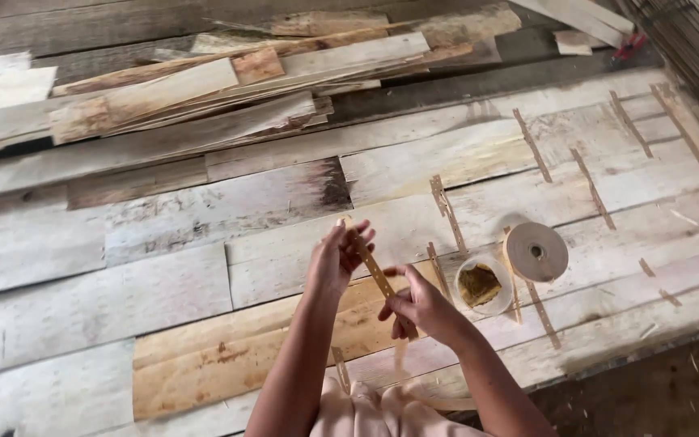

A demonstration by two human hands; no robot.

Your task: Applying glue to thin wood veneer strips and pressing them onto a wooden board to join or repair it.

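Observation:
A narrow brown strip of paper tape [375, 271] stretches between my two hands above the wooden sheets. My left hand [338, 257] pinches its upper end with fingers raised. My right hand [416, 303] grips its lower end, and the strip's tail hangs down toward my lap. A roll of brown tape [535, 252] stands on edge just right of my hands. Beside the roll sits a small white bowl [483, 304] holding a dark brownish sponge or paste.
Pale veneer sheets [163, 267] cover the work surface, several joined by short brown tape strips [532, 146]. A loose stack of veneer pieces [204, 89] lies at the back. The table edge [633, 348] runs at lower right, with dark floor below.

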